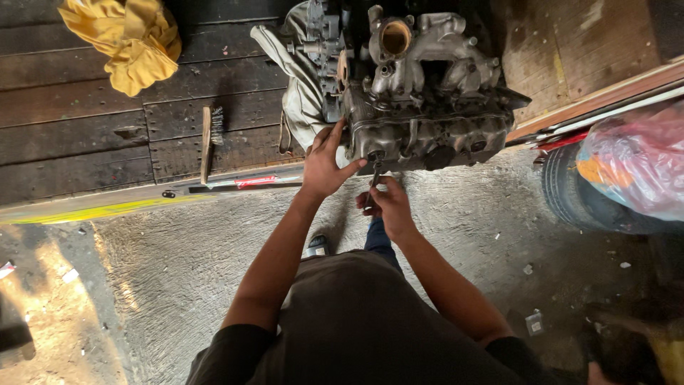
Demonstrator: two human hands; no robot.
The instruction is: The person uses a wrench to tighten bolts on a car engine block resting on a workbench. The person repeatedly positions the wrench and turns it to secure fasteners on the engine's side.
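Head view looks straight down at a grey metal engine (420, 93) standing at the near edge of a dark plank deck (85, 114), above a rough concrete floor (199, 257). Left hand (322, 165) lies open against the engine's near left corner, fingers spread on the casting, clasping nothing. Right hand (388, 207) is closed around a slim metal tool (374, 178) whose tip meets the engine's near face low down; what kind of tool it is cannot be told.

By its look the engine is heavy and rigid, probably oily, with sharp edges and thin fittings on top; it would best be steadied by its solid lower body, not by the pipes. The tool is light and stiff, held by its near end.

A pale cloth (296, 85) sits under the engine's left side. Farther left on the planks lie a wire brush (209, 139) and a yellow rag (128, 39). At right are a tyre (570, 192) and a plastic bag (634, 160).
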